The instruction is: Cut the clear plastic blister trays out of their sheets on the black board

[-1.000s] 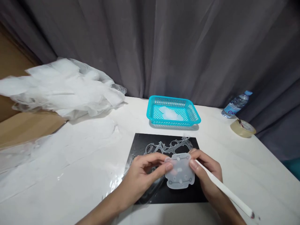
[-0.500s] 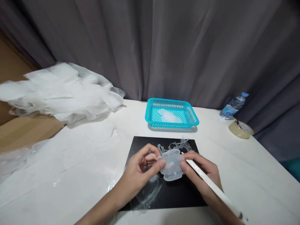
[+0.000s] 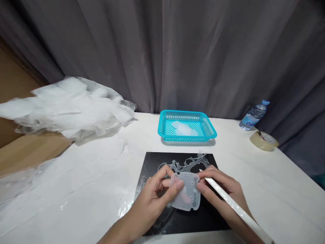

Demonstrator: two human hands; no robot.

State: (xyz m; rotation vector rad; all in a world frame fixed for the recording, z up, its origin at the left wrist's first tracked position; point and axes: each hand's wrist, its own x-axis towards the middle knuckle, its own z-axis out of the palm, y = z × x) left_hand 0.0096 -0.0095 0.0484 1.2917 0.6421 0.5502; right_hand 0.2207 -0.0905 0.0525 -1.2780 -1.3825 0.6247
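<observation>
Even, moderately bright light, seemingly from overhead, falls on the white bench, while the grey curtain sinks into dimness, darkest toward the top right corner. A soft shadow lies under the turquoise basket. Sharp glints break along the clear film and speckle the white stick-like tool. Wide-angle stretch tilts the bottle outward; fine detail on the translucent plate looks slightly soft.

Frosted plastic plate, smooth glossy tool
</observation>
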